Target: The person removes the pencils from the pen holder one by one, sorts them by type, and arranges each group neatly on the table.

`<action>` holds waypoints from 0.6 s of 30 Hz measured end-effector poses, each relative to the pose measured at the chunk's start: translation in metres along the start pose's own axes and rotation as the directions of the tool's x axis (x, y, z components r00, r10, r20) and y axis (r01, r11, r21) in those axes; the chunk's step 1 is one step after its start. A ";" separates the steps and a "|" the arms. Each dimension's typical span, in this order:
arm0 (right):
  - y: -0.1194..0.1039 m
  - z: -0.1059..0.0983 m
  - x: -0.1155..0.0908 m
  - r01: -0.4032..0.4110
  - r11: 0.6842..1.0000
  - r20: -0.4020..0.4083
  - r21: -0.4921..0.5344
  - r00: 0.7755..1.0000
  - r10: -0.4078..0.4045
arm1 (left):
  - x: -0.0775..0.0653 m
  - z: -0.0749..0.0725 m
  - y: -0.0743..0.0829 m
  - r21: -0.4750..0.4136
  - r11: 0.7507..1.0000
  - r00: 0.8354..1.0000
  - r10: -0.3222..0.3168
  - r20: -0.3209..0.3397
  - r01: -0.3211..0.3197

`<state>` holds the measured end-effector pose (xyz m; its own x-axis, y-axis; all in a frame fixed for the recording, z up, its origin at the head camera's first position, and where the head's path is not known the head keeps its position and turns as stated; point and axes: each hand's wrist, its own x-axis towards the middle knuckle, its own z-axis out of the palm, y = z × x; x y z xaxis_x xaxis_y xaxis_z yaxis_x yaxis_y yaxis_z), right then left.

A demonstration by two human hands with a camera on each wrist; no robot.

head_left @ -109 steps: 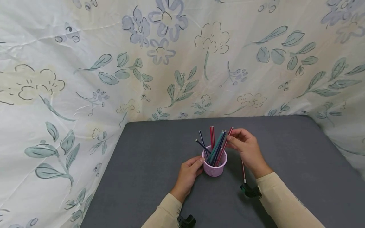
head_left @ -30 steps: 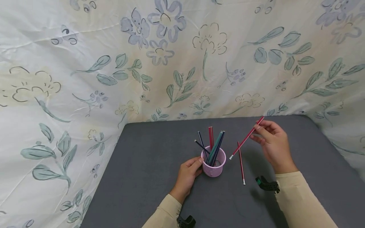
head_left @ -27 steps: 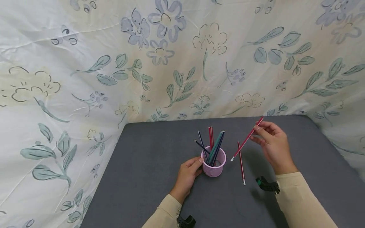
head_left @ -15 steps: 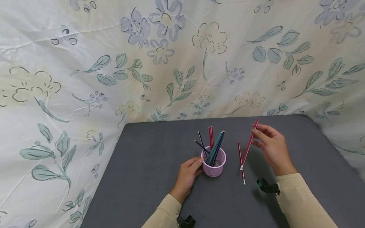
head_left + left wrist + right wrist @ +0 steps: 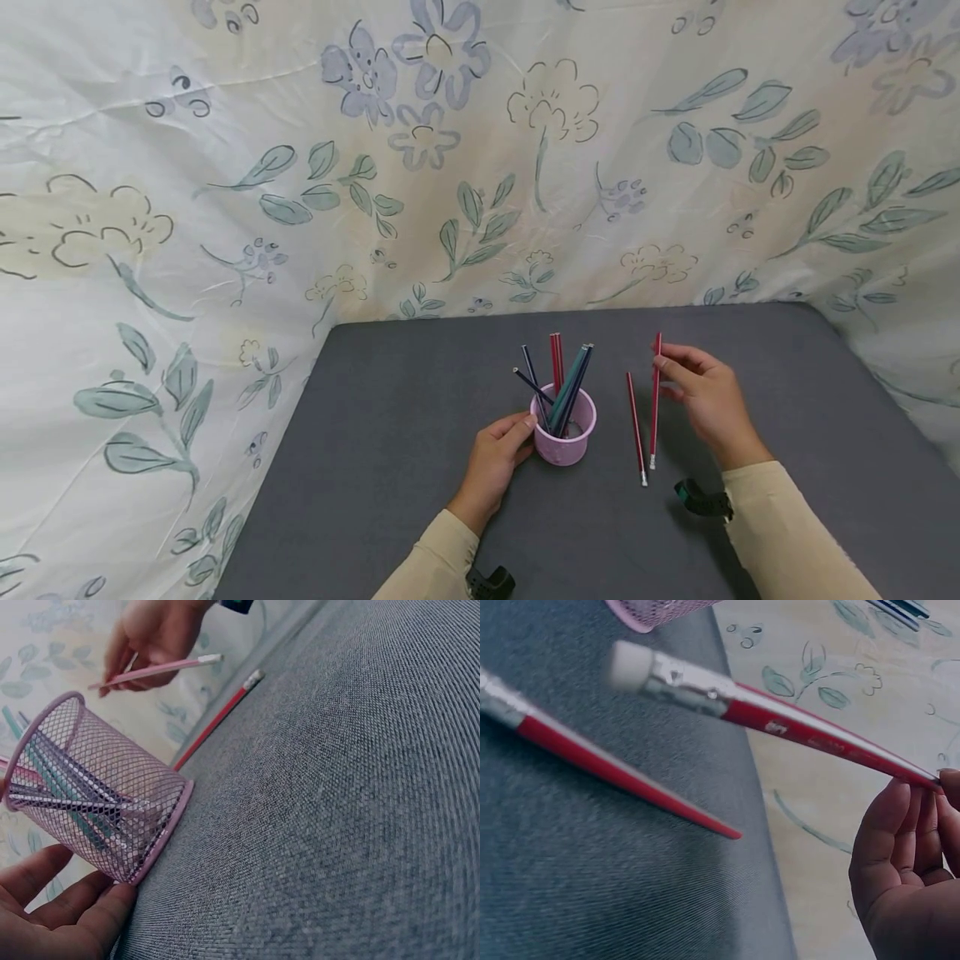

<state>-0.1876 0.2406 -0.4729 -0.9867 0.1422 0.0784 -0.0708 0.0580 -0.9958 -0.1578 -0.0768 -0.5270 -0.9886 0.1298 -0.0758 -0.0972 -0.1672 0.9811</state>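
Left hand held the pink mesh cup from its left side, thumb up at the rim, other fingers against the wall and low near the base. Cup stood upright on the dark grey table, near the middle. Inside, leaning different ways: a pair of red pencils at the back, a green pencil, and several dark pencils, two slanting out over the left rim; exact count unclear, some overlapped.

Right hand was narrow, thumb and fingertips pinching a loose red pencil close to its upper end. That pencil hung eraser end down, off the table, well clear of the cup; right wrist view showed its white eraser and silver band.

A second red pencil lay flat on the table between the cup and the pinched one, near but apart from both, eraser end toward the person.

Both arms wore beige sleeves; a black wrist device sat at the right wrist, another black device at the left. Flowered cloth hung behind the table.
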 end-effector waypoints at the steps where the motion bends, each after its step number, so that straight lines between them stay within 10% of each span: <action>1: 0.002 -0.001 0.000 -0.002 1.000 0.003 -0.014 1.000 0.002 | 0.000 0.000 0.000 0.002 1.000 1.000 0.002 0.001 -0.002; 18: 0.034 -0.005 0.006 -0.063 0.996 0.032 -0.062 0.997 0.065 | 0.000 0.000 0.000 0.005 1.000 1.000 -0.005 -0.005 0.005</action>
<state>-0.1953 0.2484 -0.5057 -0.9935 0.1135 0.0120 0.0006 0.1100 -0.9939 -0.1581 -0.0766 -0.5273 -0.9886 0.1262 -0.0820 -0.1020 -0.1617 0.9816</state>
